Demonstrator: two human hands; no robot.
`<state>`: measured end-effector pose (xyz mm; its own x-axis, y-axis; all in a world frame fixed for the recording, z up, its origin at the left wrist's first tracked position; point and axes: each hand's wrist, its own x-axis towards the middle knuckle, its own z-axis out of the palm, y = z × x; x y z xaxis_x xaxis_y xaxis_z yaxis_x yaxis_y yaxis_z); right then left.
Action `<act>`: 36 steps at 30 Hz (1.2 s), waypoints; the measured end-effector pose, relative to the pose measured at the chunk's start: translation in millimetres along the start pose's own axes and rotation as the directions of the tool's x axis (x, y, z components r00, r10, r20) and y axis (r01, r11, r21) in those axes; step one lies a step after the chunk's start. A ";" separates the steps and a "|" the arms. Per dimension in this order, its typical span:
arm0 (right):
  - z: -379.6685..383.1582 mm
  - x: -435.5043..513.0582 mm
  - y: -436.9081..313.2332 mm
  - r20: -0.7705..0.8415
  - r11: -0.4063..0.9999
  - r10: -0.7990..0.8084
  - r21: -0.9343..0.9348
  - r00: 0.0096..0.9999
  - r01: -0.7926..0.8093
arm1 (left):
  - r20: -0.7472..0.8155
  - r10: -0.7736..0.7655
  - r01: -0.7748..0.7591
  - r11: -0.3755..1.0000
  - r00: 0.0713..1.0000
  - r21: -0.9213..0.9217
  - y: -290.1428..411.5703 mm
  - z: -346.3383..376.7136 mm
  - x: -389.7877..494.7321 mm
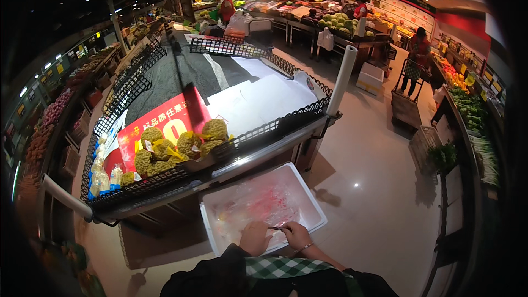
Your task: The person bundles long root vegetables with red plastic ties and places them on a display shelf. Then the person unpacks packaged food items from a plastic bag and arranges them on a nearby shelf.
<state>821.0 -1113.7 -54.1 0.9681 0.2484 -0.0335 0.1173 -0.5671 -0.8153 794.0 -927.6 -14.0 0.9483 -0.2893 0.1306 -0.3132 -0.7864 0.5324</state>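
My right hand (pixel 296 236), with a bracelet at the wrist, grips a thin dark tool (pixel 275 228), too small to name surely. Beside it, my left hand (pixel 254 238) is near the tool's other end. Whether its fingers hold anything is not visible. Both hands are over the near side of a white foam box (pixel 315 218). Inside the box lies crumpled clear plastic film (pixel 264 202), with reddish pieces showing through it.
A display stand (pixel 264 134) with black mesh edging rises beyond the box. It bears netted bags of green produce (pixel 163 148) and white packets with blue bases (pixel 104 182). A person (pixel 416 57) stands by a flat cart (pixel 406 109) at right. Vegetable shelves (pixel 468 111) line that side.
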 end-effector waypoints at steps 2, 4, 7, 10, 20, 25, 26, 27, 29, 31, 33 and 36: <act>-25.4 -3.3 23.8 -0.024 0.999 0.027 0.029 0.999 -0.026 | 0.080 -0.085 0.086 0.996 0.993 -0.011 25.7 23.0 17.7; -51.6 -10.1 38.8 0.124 0.976 0.215 -0.048 0.969 -0.210 | 0.122 -0.051 0.064 0.992 0.991 -0.105 42.7 35.0 33.0; -86.1 13.1 43.8 0.293 0.934 0.063 0.321 0.954 -0.160 | -0.031 -0.220 0.209 0.956 0.975 -0.207 48.3 31.0 55.9; -116.2 32.3 32.3 0.409 0.802 0.165 0.474 0.898 -0.364 | 0.108 -0.407 0.418 0.842 0.907 -0.340 48.6 12.7 66.4; -109.9 53.6 -15.2 0.275 0.570 0.085 0.775 0.958 -0.273 | 0.031 -0.560 0.484 0.686 0.828 -0.544 82.6 -14.0 56.4; -118.6 52.7 -29.1 0.420 0.787 -0.100 0.588 0.902 -0.186 | 0.122 -0.494 0.434 0.588 0.861 -0.682 77.1 -27.4 29.3; -121.1 52.2 -32.2 0.446 0.814 -0.120 0.556 0.887 -0.169 | 0.139 -0.493 0.443 0.578 0.859 -0.685 76.5 -30.0 22.7; -123.4 49.8 -35.0 0.492 0.836 -0.149 0.526 0.858 -0.157 | 0.143 -0.482 0.435 0.573 0.864 -0.694 77.3 -31.6 16.7; -124.5 44.9 -40.5 0.615 0.925 -0.250 0.379 0.748 -0.003 | 0.165 -0.396 0.412 0.693 0.903 -0.592 77.8 -34.4 6.4; -120.3 39.3 -44.8 0.785 0.966 -0.253 0.173 0.565 0.191 | 0.253 -0.315 0.402 0.767 0.915 -0.500 76.0 -35.5 -0.7; -110.6 34.8 -47.5 0.822 0.964 -0.265 0.225 0.503 0.140 | 0.273 -0.266 0.376 0.749 0.925 -0.545 70.2 -35.5 -4.3; -92.0 32.0 -49.5 0.904 0.964 -0.123 0.207 0.409 -0.168 | 0.466 -0.326 0.569 0.486 0.822 -0.664 56.6 -35.9 -9.1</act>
<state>866.5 -1149.9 38.4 0.1807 0.8814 -0.4364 -0.0949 -0.4260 -0.8997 769.6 -949.9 44.9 0.8583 -0.2356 -0.4560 0.4212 -0.1843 0.8880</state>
